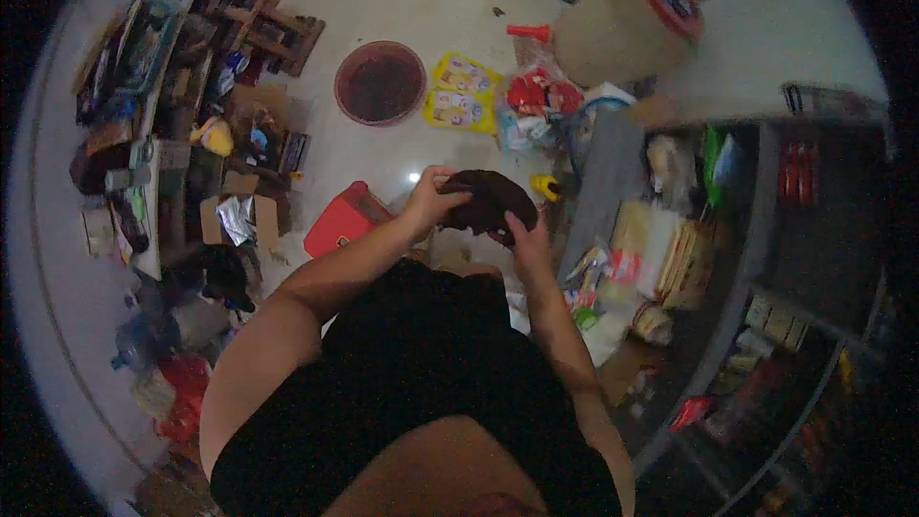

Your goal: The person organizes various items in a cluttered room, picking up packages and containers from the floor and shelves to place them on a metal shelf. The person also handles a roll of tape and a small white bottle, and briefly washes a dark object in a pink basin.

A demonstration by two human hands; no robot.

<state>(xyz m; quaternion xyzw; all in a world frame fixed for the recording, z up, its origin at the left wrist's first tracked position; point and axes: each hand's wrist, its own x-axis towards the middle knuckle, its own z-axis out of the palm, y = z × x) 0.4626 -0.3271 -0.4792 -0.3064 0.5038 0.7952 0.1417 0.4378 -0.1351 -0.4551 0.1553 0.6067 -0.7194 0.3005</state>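
Out in front of my body I hold a dark brown, rounded thing with both hands. It looks soft and floppy, perhaps a cap or folded cloth; the dim, blurred picture does not show its kind. My left hand grips its left edge, fingers bent over the top side. At its lower right edge, my right hand pinches it with the thumb on the near face. Below the left forearm, on the floor, stands a red box-like stool or container.
A round reddish basin lies ahead on the floor, beside a yellow printed sheet or bag. A large jar stands far right. Cluttered shelves line the left; grey shelving holds goods at right. An open carton sits left.
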